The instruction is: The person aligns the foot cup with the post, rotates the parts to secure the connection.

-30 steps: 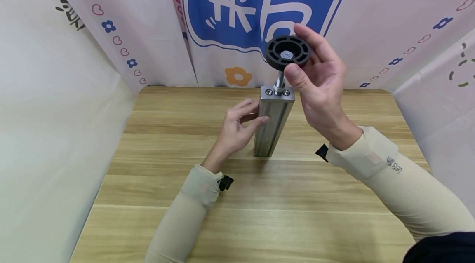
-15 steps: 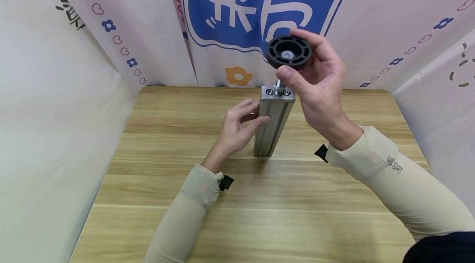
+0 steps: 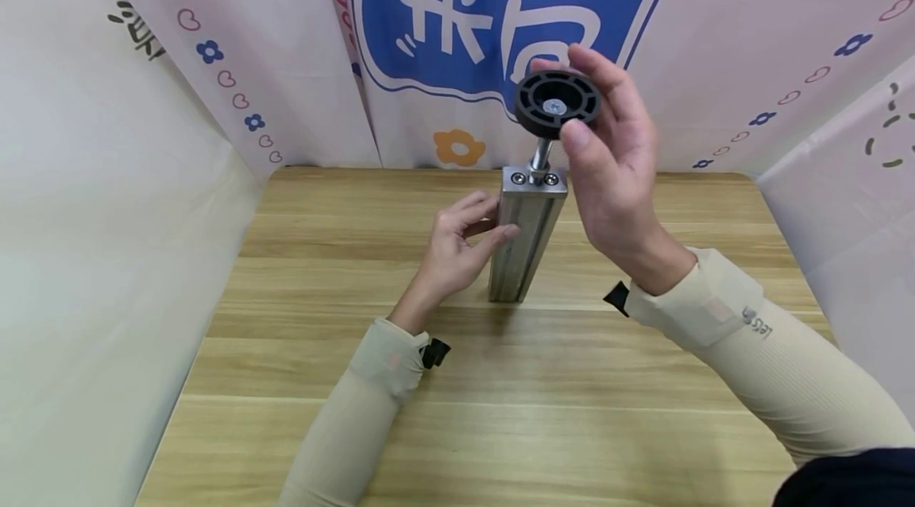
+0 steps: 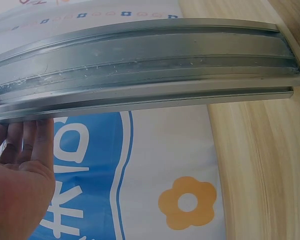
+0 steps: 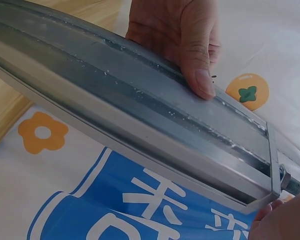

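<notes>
A silver aluminium profile (image 3: 520,241) stands upright on the wooden table, with an end plate (image 3: 534,187) bolted across its top. From that plate rises a metal threaded stem (image 3: 541,154) carrying a black round levelling foot (image 3: 532,124), slightly tilted. My left hand (image 3: 457,249) holds the profile's upper part, thumb on one face and fingers behind; the thumb also shows in the right wrist view on the profile (image 5: 140,105). Around the foot's right side my right hand (image 3: 620,173) curves, thumb at the near rim and fingers at the far side. The right fingers are partly hidden by the foot.
The wooden table (image 3: 343,316) extends around the profile's base. Printed white cloth (image 3: 300,94) hangs behind the table and at both sides. Black camera mounts (image 3: 434,353) sit at the wrists over beige sleeves.
My right thumb moved left across the foot's near rim, then back right, while the fingers shifted around the far side. The profile and left hand have stayed still.
</notes>
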Demonstrator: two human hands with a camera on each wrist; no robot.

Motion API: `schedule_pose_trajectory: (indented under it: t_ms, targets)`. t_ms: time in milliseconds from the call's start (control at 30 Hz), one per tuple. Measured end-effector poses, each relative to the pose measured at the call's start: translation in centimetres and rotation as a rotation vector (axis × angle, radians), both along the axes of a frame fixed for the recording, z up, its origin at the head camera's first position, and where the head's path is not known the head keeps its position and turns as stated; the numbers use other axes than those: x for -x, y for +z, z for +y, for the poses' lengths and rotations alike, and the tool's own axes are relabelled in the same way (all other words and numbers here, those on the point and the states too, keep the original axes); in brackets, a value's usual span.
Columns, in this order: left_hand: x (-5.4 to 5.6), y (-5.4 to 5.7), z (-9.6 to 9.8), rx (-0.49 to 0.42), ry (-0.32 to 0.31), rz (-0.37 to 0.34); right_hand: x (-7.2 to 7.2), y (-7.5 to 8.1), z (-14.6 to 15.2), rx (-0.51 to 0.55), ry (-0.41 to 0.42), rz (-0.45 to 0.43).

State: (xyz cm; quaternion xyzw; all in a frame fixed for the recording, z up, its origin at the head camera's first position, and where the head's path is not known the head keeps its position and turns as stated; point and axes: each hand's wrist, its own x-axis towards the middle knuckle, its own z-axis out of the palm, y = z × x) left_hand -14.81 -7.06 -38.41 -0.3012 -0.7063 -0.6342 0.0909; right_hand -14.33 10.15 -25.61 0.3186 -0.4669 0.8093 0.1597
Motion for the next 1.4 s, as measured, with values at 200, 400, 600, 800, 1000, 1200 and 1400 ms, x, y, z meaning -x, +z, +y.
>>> schedule_pose_trajectory:
  t_ms: [200, 400, 600, 800, 1000, 1200, 1400]
  targets:
    - [0.00, -0.04, 0.01, 0.007, 0.001, 0.002, 0.00, 0.02, 0.16, 0.042, 0.042, -0.022]
    - [-0.02, -0.17, 0.03, 0.002, -0.002, 0.006, -0.21, 0.02, 0.24, 0.080, 0.049, -0.050]
    - [-0.14, -0.05, 0.08, 0.005, 0.003, -0.011, -0.22, 0.04, 0.19, 0.090, 0.024, -0.048]
    - [-0.21, 0.11, 0.06, 0.012, 0.009, -0.034, -0.22, 0.06, 0.07, 0.086, -0.024, -0.040]
    - [-0.21, 0.15, 0.03, 0.016, 0.012, -0.040, -0.26, 0.21, -0.04, 0.051, -0.068, -0.037]
    - [-0.15, 0.11, 0.00, 0.016, 0.011, -0.031, -0.32, 0.31, -0.07, 0.005, -0.106, -0.031]
    - [-0.07, 0.07, 0.00, 0.005, 0.003, -0.018, -0.36, 0.27, -0.04, -0.049, -0.136, -0.017]
